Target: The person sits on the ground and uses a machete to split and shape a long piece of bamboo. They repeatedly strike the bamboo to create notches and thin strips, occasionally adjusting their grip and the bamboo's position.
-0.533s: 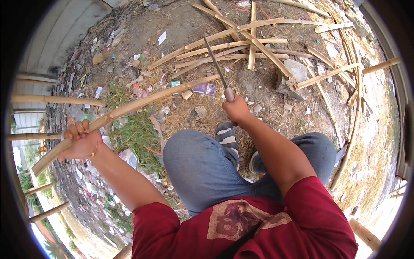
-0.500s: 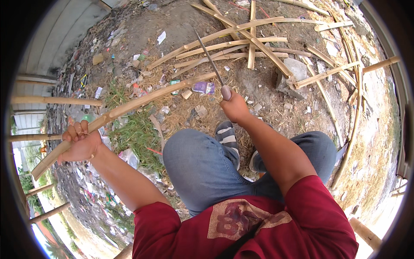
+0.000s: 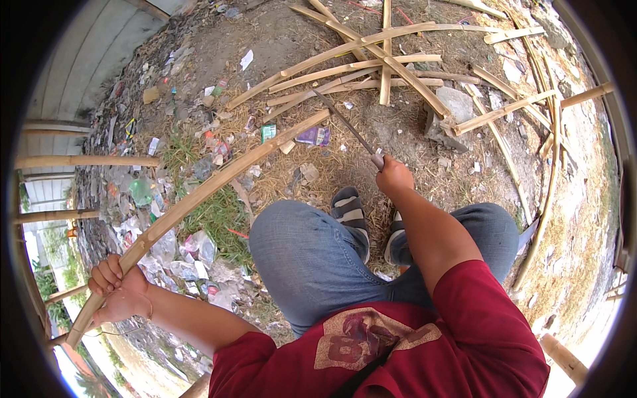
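Note:
A long split bamboo strip [image 3: 212,182] runs from the lower left up toward the middle, and my left hand [image 3: 121,288] is closed round its near end. My right hand [image 3: 396,174] grips the handle of a long, thin-bladed knife [image 3: 352,129], held above the ground in front of my knees. Its dark blade slants up and to the left, crossing beside the strip's far tip; whether the two touch I cannot tell.
Several split bamboo strips [image 3: 352,66] lie crossed on the ground ahead, some by a concrete block [image 3: 451,109]. More strips [image 3: 554,179] lie to the right. Litter and grass [image 3: 225,222] cover the ground at left, near bamboo poles [image 3: 86,161] and a grey wall [image 3: 79,66].
My left hand has come down and nearer, so the bamboo strip slants more steeply. My right hand has moved right and slightly nearer, and the blade now tilts further left, by the strip's tip.

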Action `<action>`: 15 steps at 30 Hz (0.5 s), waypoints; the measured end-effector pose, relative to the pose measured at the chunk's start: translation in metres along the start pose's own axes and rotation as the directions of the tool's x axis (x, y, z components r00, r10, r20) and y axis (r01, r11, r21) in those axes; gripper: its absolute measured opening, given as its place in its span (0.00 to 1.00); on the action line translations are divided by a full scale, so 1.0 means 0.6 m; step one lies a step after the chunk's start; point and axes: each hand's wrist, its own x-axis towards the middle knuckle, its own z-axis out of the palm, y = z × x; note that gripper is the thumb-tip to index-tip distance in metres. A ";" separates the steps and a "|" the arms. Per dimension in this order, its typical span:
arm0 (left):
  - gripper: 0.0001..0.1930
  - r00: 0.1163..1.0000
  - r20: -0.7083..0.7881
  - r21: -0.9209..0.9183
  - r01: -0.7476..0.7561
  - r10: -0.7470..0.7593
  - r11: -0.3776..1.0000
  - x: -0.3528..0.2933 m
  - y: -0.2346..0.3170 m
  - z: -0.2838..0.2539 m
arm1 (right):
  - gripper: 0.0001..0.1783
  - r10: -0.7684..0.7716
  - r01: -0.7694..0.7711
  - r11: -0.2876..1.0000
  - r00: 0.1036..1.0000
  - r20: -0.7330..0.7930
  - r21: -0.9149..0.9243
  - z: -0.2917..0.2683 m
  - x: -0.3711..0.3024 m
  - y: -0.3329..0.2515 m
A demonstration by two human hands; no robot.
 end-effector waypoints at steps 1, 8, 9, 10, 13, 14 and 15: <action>0.39 1.000 0.000 -0.002 -0.031 0.031 1.000 -0.004 0.008 -0.006 | 0.17 -0.010 0.010 1.000 1.000 0.020 -0.001 0.000 -0.004 -0.005; 0.39 0.987 -0.086 0.026 -0.134 0.136 0.991 -0.013 0.017 0.005 | 0.12 -0.567 0.573 0.818 0.818 -0.098 0.052 -0.019 -0.035 -0.109; 0.39 0.987 -0.094 0.023 -0.130 0.131 0.991 -0.011 0.020 0.007 | 0.12 -0.549 0.555 0.831 0.829 -0.109 0.039 -0.025 -0.026 -0.107; 0.39 0.990 -0.056 0.006 -0.130 0.130 0.992 -0.011 0.029 0.011 | 0.12 -0.531 0.537 0.843 0.839 -0.119 0.026 -0.033 -0.011 -0.098; 0.39 0.993 0.045 -0.032 -0.109 0.110 0.994 -0.007 0.059 0.037 | 0.17 -0.103 0.116 0.989 0.985 -0.136 0.092 -0.033 0.034 -0.031; 0.39 0.993 0.064 -0.035 -0.094 0.096 0.995 -0.010 0.057 0.052 | 0.18 -0.028 0.051 0.990 0.984 -0.175 0.128 -0.027 0.050 0.004; 0.40 0.993 0.087 -0.041 -0.074 0.077 0.996 -0.009 0.051 0.061 | 0.19 0.055 -0.018 0.985 0.976 -0.212 0.171 -0.018 0.065 0.042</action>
